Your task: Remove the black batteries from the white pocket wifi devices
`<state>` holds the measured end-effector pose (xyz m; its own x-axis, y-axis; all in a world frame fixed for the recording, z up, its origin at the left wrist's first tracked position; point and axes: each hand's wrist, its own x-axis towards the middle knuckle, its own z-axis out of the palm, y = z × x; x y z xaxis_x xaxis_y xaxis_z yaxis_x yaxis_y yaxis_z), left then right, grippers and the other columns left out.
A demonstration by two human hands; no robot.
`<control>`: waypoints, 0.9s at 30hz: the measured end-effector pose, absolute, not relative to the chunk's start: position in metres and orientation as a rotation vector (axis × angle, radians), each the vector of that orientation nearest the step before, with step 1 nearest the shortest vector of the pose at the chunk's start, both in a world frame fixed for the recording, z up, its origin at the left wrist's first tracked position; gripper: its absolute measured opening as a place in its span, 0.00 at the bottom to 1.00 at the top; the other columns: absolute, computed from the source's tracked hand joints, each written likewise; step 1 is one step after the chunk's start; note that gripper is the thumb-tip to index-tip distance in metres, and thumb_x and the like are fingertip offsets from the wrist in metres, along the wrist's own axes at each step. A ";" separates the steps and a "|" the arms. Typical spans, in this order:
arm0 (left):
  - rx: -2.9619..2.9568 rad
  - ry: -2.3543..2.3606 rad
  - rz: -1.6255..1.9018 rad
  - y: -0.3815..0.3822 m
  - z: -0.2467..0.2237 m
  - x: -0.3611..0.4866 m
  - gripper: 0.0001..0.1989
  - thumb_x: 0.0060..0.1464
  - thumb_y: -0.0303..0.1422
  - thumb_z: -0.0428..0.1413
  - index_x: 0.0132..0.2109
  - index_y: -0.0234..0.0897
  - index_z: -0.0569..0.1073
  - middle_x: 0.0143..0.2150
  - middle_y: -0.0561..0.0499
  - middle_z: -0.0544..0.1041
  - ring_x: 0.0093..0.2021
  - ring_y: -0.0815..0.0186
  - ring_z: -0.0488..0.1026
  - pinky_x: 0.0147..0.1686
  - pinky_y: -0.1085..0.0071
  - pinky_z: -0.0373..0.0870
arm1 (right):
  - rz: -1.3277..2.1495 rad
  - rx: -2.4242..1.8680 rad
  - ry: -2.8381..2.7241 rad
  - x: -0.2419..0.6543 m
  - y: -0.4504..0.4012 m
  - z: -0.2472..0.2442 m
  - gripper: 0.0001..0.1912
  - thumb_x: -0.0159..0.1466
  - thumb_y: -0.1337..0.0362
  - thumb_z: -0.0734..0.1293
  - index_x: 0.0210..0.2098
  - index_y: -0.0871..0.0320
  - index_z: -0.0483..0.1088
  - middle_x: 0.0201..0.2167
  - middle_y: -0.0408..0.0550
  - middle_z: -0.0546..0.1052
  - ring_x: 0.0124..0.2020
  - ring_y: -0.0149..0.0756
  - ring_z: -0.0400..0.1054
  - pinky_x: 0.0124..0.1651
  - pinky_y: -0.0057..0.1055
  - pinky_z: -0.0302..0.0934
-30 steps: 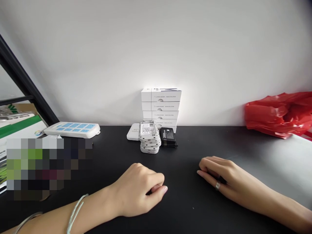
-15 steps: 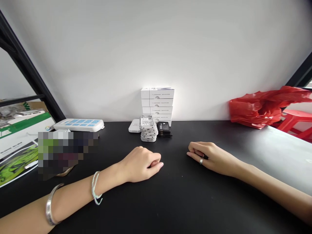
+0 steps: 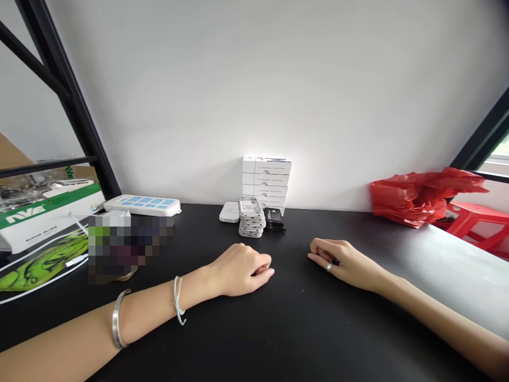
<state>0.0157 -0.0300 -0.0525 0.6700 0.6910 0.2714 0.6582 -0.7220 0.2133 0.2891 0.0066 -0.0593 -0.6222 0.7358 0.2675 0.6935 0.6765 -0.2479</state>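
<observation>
Frame: black metal frame (image 3: 67, 101), upright, well left of the device stack (image 3: 251, 217);
Package: green-and-white printed package (image 3: 47, 217), well left of the device stack;
Power strip: white, blue-panelled power strip (image 3: 142, 205), lying left of the device stack, against the wall;
Obscured area: pixelated patch (image 3: 127, 244), left of the device stack; contents too blurred to tell;
Small device: white flat device (image 3: 229, 211), just beside the device stack, on its left;
Left hand: left hand (image 3: 242, 270), in front of the device stack and near it, on the black tabletop (image 3: 318, 329); fingers curled together, holding nothing visible;
Device stack: white pocket-sized units, piled flat, label and QR code uppermost;
Boxes: white box pile (image 3: 266, 180), directly behind the device stack, against the wall;
Battery: black 3000 mAh battery (image 3: 274, 219), just beside the device stack, on its right;
Right hand: right hand (image 3: 342, 260), right of the device stack and apart from it; fingers curled together, ring worn; dark speck at the fingers, held or not, cannot tell;
Bag: red plastic bag (image 3: 417, 197), well right of the device stack;
Stool: red plastic stool (image 3: 477, 223), beyond the table edge, farthest right of the device stack
</observation>
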 end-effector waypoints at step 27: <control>2.775 1.123 0.530 -0.025 -0.059 0.015 0.16 0.57 0.31 0.50 0.22 0.37 0.56 0.17 0.60 0.57 0.17 0.74 0.56 0.21 0.74 0.50 | 0.506 -0.929 -2.441 0.172 0.091 -0.008 0.42 0.49 0.44 0.72 0.53 0.52 0.51 0.55 0.60 0.65 0.58 0.52 0.58 0.57 0.52 0.51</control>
<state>0.0146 -0.0254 -0.0595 0.6672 0.6902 0.2801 0.6549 -0.7227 0.2208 0.1723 0.0910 -0.0083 -0.6565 0.6924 0.2995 0.5163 0.7018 -0.4908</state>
